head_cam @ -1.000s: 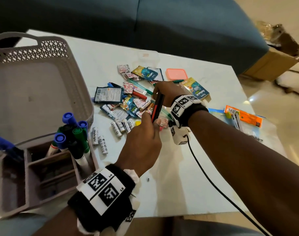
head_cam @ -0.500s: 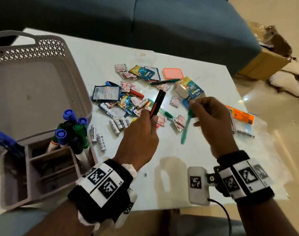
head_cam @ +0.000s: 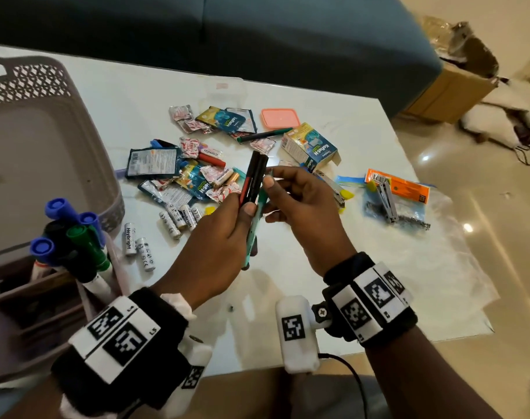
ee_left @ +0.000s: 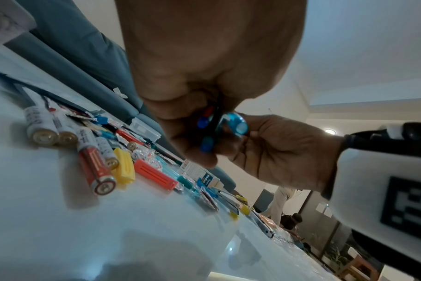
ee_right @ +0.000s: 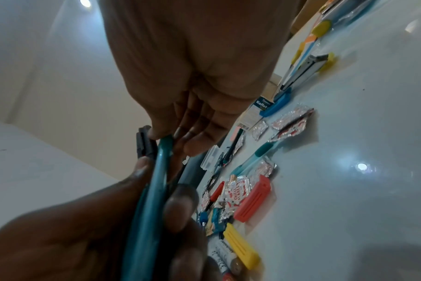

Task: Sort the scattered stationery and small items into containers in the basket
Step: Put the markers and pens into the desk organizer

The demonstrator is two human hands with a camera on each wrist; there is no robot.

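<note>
A: A white table [head_cam: 303, 261] before a blue sofa [head_cam: 257, 40] is shown, strewn with small items. How are the hands occupied?

B: Dark pens [head_cam: 253, 179] are gripped upright in the left hand [head_cam: 218, 249]. A teal pen [head_cam: 253, 231], long axis parallel beside them, is pinched by the right hand [head_cam: 303, 213].

A: And the destination?

B: The organizer [head_cam: 31, 297] beside the basket [head_cam: 46, 140] lies leftward, nearer the left hand.

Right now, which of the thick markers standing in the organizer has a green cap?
The green-capped marker stands in the middle of the bunch in the organizer, cap up. Those around it have blue caps or black ones.
</note>
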